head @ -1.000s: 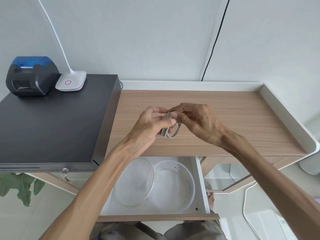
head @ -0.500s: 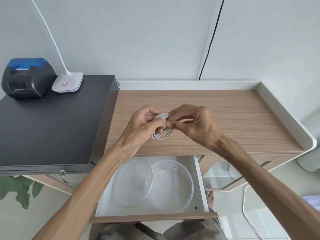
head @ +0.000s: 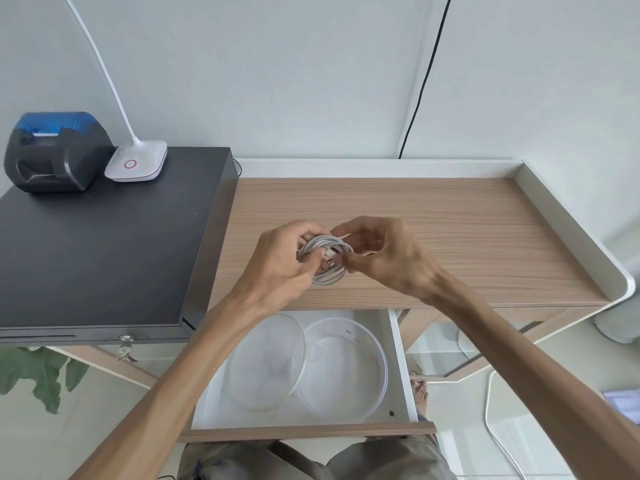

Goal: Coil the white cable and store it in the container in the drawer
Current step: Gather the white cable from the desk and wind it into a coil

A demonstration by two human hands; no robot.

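Note:
The white cable (head: 325,245) is wound into a small round coil, held just above the wooden desk top. My left hand (head: 282,263) grips the coil's left side. On the coil's right side, the thumb and fingers of my right hand (head: 384,258) pinch it, with a white plug end visible in the middle. Below the desk edge the drawer (head: 403,368) stands pulled out. In it sits a round clear container (head: 346,370), with its clear lid (head: 265,365) leaning against its left rim.
A black cash box (head: 104,244) fills the left side, carrying a black-and-blue printer (head: 52,152) and a white lamp base (head: 136,164). The wooden desk top (head: 467,237) has a raised white rim at the back and right. A black wire (head: 426,74) runs down the wall.
The coil has turned from edge-on to facing up as a flat ring. Both hands shifted slightly left with it, and the right fingers now pinch its right side.

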